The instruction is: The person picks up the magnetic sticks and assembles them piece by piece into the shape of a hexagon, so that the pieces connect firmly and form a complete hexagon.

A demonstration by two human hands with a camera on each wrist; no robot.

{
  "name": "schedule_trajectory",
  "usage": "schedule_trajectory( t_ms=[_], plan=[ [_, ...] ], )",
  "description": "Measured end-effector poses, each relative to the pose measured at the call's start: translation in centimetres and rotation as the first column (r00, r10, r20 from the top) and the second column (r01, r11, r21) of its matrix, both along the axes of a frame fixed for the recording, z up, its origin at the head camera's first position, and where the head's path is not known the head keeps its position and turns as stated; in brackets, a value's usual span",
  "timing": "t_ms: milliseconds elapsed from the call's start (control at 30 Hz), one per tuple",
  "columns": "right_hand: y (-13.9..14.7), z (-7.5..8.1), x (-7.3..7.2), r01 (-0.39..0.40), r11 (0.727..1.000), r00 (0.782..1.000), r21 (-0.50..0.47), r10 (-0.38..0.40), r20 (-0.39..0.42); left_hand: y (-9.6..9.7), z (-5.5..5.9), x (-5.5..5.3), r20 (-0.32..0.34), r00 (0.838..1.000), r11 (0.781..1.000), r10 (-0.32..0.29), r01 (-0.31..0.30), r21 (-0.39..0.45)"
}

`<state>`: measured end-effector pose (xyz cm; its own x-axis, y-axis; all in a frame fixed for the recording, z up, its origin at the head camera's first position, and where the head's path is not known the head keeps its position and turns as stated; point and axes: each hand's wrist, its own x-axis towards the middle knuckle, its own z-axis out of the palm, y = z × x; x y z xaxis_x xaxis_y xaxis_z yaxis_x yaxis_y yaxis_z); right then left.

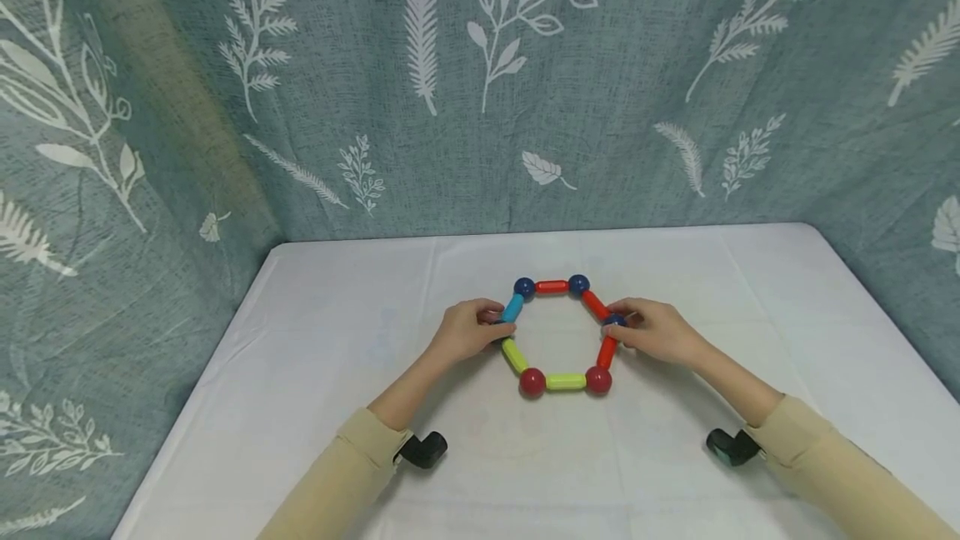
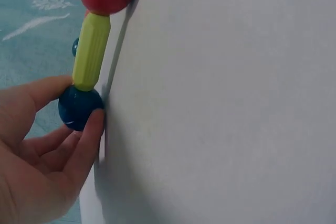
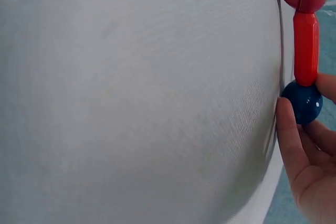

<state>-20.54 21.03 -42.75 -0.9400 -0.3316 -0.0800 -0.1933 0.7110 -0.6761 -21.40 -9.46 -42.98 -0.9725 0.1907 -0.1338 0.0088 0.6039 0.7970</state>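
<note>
A closed ring of colored sticks and balls sits over the white table, one stick between each pair of balls. My left hand (image 1: 467, 330) pinches the dark blue ball (image 2: 79, 104) at the ring's left corner, between thumb and fingers. At the right corner, my right hand (image 1: 656, 329) holds another dark blue ball (image 3: 303, 103) in the same way. Two dark blue balls and a red stick (image 1: 552, 287) form the far side. Two red balls joined by a yellow-green stick (image 1: 566, 382) form the near side. A light blue stick (image 1: 512, 307) runs up from the left hand; red sticks flank the right hand.
The white cloth-covered table (image 1: 360, 307) extends around the ring. A green curtain (image 1: 465, 157) with white leaf prints hangs behind and at both sides. Black wrist cameras (image 1: 423, 450) stick out from both sleeves just above the table.
</note>
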Motion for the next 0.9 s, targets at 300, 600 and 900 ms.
schedule_trajectory(
  t_ms=[300,600,900],
  plan=[
    [-0.41,-0.25,-0.30,0.003,1.000,1.000,0.002,-0.003,0.001,0.44,-0.41,-0.63,-0.073,0.995,0.994,0.064,-0.070,-0.080],
    [-0.54,-0.15,-0.14,-0.001,1.000,1.000,0.004,0.001,-0.011,0.42,-0.53,-0.83,-0.104,0.991,0.991,0.086,-0.096,-0.093],
    [-0.50,-0.24,-0.12,0.000,1.000,1.000,-0.002,0.000,-0.006,0.38,-0.43,-0.66,-0.103,0.991,0.993,0.088,-0.096,-0.074]
  ],
)
